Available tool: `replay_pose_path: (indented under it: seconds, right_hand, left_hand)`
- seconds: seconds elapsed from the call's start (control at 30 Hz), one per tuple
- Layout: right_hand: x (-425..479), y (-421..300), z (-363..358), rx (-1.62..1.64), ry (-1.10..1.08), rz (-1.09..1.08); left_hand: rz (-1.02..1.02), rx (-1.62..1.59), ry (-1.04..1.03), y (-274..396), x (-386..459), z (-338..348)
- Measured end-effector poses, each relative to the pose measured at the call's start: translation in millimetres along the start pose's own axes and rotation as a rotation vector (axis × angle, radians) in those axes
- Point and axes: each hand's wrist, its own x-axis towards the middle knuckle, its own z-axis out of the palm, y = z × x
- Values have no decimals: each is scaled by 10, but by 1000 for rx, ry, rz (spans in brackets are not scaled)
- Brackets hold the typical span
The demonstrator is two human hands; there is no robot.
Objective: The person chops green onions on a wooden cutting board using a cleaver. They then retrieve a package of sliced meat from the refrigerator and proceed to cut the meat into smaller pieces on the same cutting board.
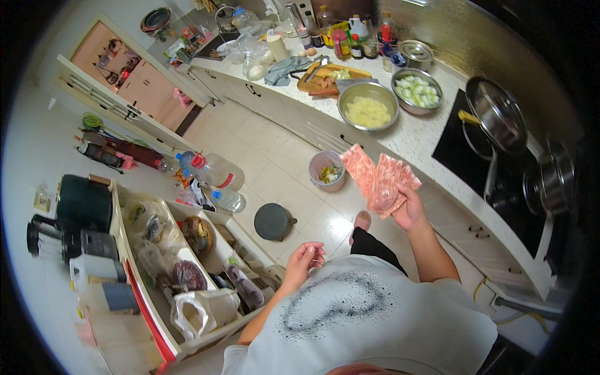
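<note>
My right hand (408, 209) grips a pink-and-white patterned folded cloth or sheet (382, 180) by its lower right corner, out in front of the counter; what it is made of I cannot tell. My left hand (305, 262) is near my shirt, fingers loosely curled, holding nothing. Beyond, near the counter's edge, stand a metal bowl of pale sliced vegetable (368, 111) in liquid and a smaller metal bowl of green-white chopped pieces (417, 91). A wooden cutting board (307, 86) bears chopped food, a spoon and the cleaver blade (356, 81).
A waste bin (328, 180) and a round dark stool (273, 221) stand on the tiled floor. At left is an open drawer unit (206, 335) with bags. A wok with a glass lid (497, 115) and a steel pot (548, 178) are on the black hob. Bottles (356, 47) line the wall.
</note>
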Motion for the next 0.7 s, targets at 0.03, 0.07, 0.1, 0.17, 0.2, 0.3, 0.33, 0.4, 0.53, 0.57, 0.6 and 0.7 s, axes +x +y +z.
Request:
replay_pose_path:
  seconds: [0.03, 0.07, 0.1, 0.17, 0.2, 0.3, 0.33, 0.4, 0.53, 0.57, 0.6, 0.7]
  right_hand:
    - [324, -88, 125, -2, 5, -27]
    - [643, -161, 274, -3, 11, -57]
    - [878, -217, 361, 0, 30, -82]
    - [1455, -381, 470, 23, 6, -61]
    - [1698, -418, 533, 21, 19, -55]
    - [2226, -551, 753, 13, 26, -82]
    - [2313, -583, 756, 10, 29, -102]
    - [2530, -632, 853, 7, 119, -196]
    - [3023, -738, 706, 23, 173, -369]
    - [3066, -768, 688, 28, 194, -446]
    - [3062, -722, 662, 40, 220, -521]
    - [3120, -442, 829, 109, 347, -737]
  left_hand:
    - [12, 21, 23, 147, 240, -64]
    - [23, 42, 43, 309, 502, -142]
    - [19, 64, 65, 444, 685, -190]
    - [63, 139, 102, 890, 1155, -199]
    - [82, 145, 147, 1013, 1382, -271]
    - [104, 223, 225, 1211, 2024, -596]
    - [100, 256, 231, 1238, 2170, -671]
    - [157, 420, 279, 1325, 2613, -881]
    - [525, 898, 130, 1826, 4083, -1010]
    - [649, 984, 27, 1984, 4471, -942]
    - [772, 1067, -81, 2088, 4787, -904]
    - [891, 1254, -364, 2231, 5600, -779]
